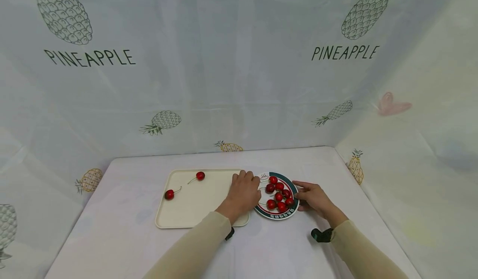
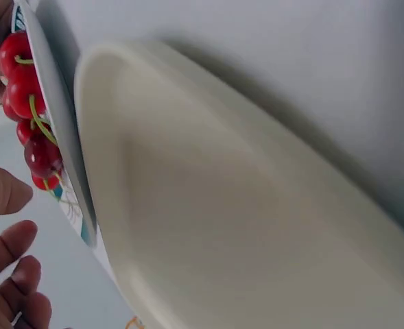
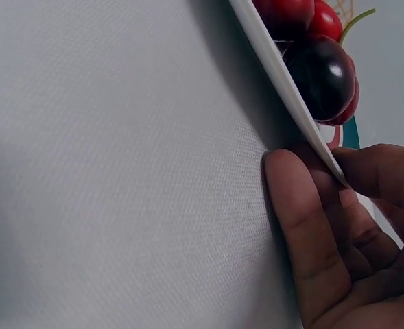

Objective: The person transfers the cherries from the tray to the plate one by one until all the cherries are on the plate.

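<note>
A round plate with a dark green rim carries several red cherries, some with green stems. My right hand pinches its right edge; in the right wrist view the thumb lies on the rim and the fingers are below it. Over the right end of a cream tray, close to the plate's left side, is my left hand. Its fingers are loosely bent with nothing between them in the left wrist view. One cherry lies at the tray's back, another near its left edge.
The tray and plate stand side by side on a white-covered table. Behind and to the right hangs a pale curtain printed with pineapples. A dark wrist strap is at my right cuff.
</note>
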The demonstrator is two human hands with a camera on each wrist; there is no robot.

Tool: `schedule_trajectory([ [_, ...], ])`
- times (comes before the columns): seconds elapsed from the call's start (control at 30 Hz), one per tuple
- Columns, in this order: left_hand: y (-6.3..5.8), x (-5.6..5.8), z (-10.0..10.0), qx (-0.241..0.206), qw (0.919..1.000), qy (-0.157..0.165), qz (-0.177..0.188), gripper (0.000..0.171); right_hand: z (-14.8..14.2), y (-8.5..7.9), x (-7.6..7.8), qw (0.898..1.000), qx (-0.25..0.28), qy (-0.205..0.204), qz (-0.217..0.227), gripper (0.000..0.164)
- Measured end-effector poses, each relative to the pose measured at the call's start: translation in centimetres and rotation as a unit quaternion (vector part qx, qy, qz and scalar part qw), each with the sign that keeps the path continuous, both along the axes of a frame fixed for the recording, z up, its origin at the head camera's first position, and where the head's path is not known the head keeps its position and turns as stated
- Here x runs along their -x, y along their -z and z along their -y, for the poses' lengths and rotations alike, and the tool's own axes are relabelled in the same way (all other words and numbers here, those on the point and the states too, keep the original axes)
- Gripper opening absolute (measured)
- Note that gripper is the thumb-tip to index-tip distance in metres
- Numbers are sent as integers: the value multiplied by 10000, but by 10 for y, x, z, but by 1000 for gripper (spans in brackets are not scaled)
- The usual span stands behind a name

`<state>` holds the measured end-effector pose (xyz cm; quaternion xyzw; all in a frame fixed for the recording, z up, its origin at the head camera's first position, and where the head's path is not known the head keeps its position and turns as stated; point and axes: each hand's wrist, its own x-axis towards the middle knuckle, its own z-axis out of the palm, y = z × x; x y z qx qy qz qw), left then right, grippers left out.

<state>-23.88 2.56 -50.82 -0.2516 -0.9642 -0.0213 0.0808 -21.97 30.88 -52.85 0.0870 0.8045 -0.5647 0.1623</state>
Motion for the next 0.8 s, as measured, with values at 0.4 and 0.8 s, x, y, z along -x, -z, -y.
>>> schedule_trajectory([
  [0.4,-2,0,39,285,9984,209,-441,25,0,-1,2,10000,35,35,20,55],
  [0.8,-6,9,138,-347,9967,-624,-388,22,1,0,1,10000,-36,20,1,56],
])
